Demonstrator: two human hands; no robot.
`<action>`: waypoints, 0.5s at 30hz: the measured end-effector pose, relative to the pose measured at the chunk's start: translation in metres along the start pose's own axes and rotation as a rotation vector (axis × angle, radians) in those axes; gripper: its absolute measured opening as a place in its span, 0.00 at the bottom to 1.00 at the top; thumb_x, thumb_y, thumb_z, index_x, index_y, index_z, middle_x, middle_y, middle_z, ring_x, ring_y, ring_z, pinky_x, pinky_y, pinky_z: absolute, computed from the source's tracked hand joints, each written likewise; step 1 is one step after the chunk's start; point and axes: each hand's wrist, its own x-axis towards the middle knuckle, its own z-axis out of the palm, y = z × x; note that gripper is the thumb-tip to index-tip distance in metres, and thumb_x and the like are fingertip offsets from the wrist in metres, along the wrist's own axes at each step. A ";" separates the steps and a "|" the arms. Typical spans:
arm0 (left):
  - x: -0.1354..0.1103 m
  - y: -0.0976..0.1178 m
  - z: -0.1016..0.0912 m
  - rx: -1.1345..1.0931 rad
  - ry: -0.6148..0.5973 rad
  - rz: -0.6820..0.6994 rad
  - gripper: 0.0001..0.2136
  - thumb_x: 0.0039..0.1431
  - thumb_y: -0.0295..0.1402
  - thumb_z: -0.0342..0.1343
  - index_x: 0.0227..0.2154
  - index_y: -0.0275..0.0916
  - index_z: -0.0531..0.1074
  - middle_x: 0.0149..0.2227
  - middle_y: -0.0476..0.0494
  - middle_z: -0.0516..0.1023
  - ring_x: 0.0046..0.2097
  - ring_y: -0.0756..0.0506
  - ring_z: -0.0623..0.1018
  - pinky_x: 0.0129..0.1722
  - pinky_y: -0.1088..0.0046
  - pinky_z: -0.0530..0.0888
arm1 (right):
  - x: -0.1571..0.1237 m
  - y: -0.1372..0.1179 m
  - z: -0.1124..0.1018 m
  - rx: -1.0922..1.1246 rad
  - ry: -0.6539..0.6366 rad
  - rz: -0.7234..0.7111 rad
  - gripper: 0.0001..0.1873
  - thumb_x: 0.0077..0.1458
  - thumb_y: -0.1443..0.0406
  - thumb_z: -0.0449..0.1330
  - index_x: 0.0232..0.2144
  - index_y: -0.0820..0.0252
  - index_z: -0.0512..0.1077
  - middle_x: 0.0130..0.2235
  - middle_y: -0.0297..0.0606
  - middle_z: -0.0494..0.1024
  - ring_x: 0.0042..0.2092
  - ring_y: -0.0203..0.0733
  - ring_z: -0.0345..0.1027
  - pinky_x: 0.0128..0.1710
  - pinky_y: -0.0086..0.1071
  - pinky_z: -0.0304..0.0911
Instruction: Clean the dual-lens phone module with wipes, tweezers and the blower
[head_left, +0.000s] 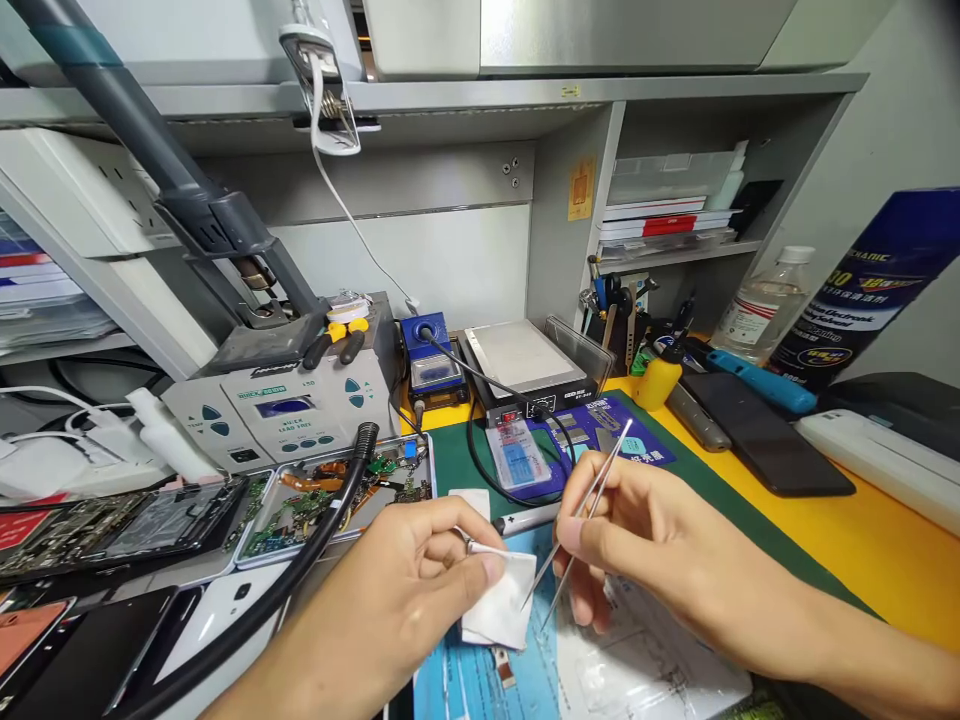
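Note:
My left hand [401, 590] pinches a folded white wipe [508, 608] between thumb and fingertips, over a blue sheet [459, 688]. A pair of metal tweezers [618, 446] is in my right hand [645, 530], gripped by thumb and fingers. Their tips point down and stand apart, close to the wipe's right edge; nothing shows between them. Just below the wipe lies a small brown and silver part [504, 668], like a flex connector. Under my right hand spreads a clear plastic bag [652, 675] on white paper.
A black hose [307, 560] crosses at left, over a tray [429, 480] of circuit boards. Behind stand a rework station [277, 400], a blue soldering unit [433, 352] and a flat heating plate [525, 355]. Phones, a yellow bottle [658, 378] and a spray can [862, 290] are at right.

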 end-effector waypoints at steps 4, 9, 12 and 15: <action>0.000 -0.001 -0.002 -0.117 -0.055 -0.011 0.13 0.62 0.44 0.59 0.37 0.37 0.76 0.26 0.50 0.75 0.27 0.50 0.69 0.27 0.74 0.62 | 0.000 0.002 -0.001 0.035 0.009 -0.012 0.11 0.57 0.63 0.65 0.29 0.59 0.65 0.22 0.30 0.74 0.24 0.37 0.70 0.25 0.31 0.67; 0.000 0.007 0.006 0.022 -0.009 -0.099 0.13 0.61 0.43 0.59 0.35 0.38 0.76 0.22 0.53 0.71 0.25 0.50 0.69 0.26 0.75 0.63 | 0.002 0.003 -0.002 0.045 -0.012 -0.011 0.09 0.58 0.65 0.62 0.28 0.59 0.66 0.23 0.34 0.77 0.22 0.36 0.69 0.24 0.31 0.67; 0.001 0.009 0.010 0.124 0.036 -0.122 0.14 0.60 0.46 0.58 0.33 0.39 0.77 0.20 0.54 0.68 0.24 0.50 0.68 0.24 0.75 0.62 | 0.001 0.006 0.000 -0.021 0.009 -0.010 0.08 0.58 0.66 0.61 0.29 0.58 0.66 0.20 0.32 0.75 0.23 0.38 0.70 0.24 0.30 0.66; 0.001 0.009 0.012 0.130 0.046 -0.125 0.12 0.60 0.44 0.58 0.33 0.40 0.77 0.20 0.55 0.67 0.24 0.50 0.69 0.24 0.76 0.63 | 0.000 0.011 0.002 -0.067 0.034 -0.034 0.07 0.59 0.66 0.62 0.30 0.57 0.66 0.21 0.30 0.73 0.24 0.39 0.71 0.24 0.30 0.66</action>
